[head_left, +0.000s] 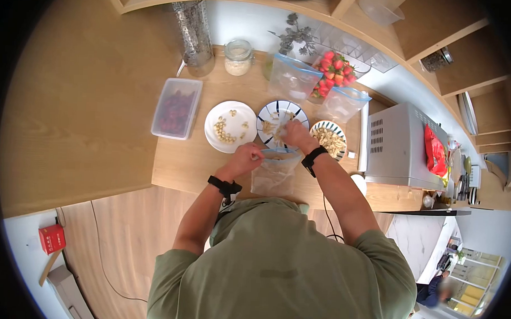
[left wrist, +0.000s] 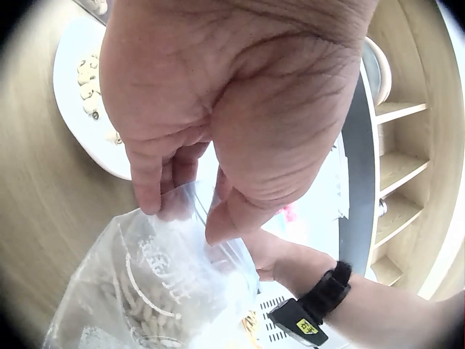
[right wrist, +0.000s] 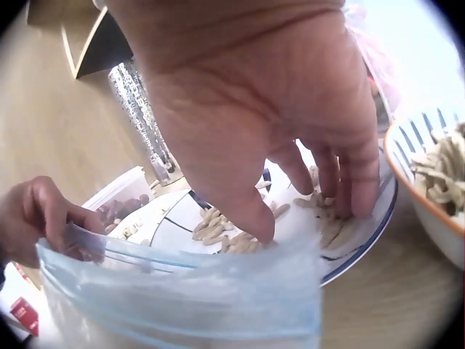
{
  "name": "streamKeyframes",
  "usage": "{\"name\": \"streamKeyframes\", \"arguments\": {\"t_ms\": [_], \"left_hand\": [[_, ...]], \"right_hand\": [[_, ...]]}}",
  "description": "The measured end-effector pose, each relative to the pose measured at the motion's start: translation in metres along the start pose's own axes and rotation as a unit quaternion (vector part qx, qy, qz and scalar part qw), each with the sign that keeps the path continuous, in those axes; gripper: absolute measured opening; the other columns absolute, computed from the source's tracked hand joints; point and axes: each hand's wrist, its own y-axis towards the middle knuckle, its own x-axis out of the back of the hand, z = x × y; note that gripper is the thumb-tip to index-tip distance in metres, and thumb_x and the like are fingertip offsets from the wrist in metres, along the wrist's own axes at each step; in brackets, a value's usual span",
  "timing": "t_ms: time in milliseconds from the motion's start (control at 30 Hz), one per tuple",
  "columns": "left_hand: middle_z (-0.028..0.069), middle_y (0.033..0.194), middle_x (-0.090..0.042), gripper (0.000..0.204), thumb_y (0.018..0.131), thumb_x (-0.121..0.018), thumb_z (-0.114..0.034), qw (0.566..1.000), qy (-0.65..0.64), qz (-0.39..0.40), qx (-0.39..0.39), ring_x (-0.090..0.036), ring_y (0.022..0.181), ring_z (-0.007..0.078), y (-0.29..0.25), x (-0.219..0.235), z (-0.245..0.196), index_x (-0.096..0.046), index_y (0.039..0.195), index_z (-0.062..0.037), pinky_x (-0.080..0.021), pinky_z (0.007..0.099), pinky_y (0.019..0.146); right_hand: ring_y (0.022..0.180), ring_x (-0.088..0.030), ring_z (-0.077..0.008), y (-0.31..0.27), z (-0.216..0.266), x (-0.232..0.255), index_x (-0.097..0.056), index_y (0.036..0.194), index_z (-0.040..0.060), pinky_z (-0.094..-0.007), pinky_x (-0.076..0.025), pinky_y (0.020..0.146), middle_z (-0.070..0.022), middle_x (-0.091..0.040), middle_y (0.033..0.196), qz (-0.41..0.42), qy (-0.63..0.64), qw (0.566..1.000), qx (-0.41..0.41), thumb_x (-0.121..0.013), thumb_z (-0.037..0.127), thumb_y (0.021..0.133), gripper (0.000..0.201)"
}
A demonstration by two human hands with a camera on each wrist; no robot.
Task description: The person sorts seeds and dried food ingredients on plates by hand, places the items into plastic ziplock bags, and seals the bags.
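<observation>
My left hand (head_left: 246, 160) pinches the rim of a clear zip bag (left wrist: 156, 280) between thumb and fingers. Pale, elongated pieces show through the bag's wall in the left wrist view. My right hand (right wrist: 290, 138) reaches down over a blue-striped plate (head_left: 260, 117). Its fingertips are among pale, slender pieces (right wrist: 211, 227) on that plate, with the thumb spread apart from the fingers. To the left, a white plate (head_left: 211, 114) bears small rounded pale pieces (head_left: 223, 133). On the right stands a striped bowl (right wrist: 429, 222) filled with pale strips.
A lidded plastic box (head_left: 177, 109) of dark red pieces lies at the left. Behind the plates are a glass jar (head_left: 238, 59), another zip bag (head_left: 295, 79) and strawberries (head_left: 333, 72). A grey appliance (head_left: 388, 143) stands right; open shelves (head_left: 440, 39) overhang the counter.
</observation>
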Motion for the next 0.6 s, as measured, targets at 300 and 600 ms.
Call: {"name": "streamKeyframes", "arguments": {"t_ms": [300,600], "left_hand": [[0.0100,0.089,-0.065,0.011,0.072,-0.072,-0.006,0.999,0.026,-0.015,-0.032,-0.061,0.074,0.0218,0.002,0.001,-0.003,-0.072,0.083,-0.0056,-0.049,0.0311,0.065],[0.0089,0.091,-0.064,0.012,0.073,-0.073,-0.007,1.000,0.021,0.009,0.002,-0.060,0.074,0.0189,0.006,-0.001,0.001,-0.073,0.085,-0.0059,-0.049,0.0291,0.066]], "right_hand": [[0.090,-0.064,-0.0360,0.019,-0.004,-0.021,-0.068,0.083,0.0026,-0.0418,-0.052,0.081,-0.0209,-0.067,0.093,-0.055,0.045,0.985,0.158,-0.071,0.016,0.074,0.017],[0.074,-0.066,-0.0314,0.025,-0.033,-0.026,-0.067,0.076,0.0057,-0.0387,-0.053,0.068,-0.0143,-0.068,0.078,-0.082,0.095,0.984,0.123,-0.066,0.007,0.070,0.007]]}}
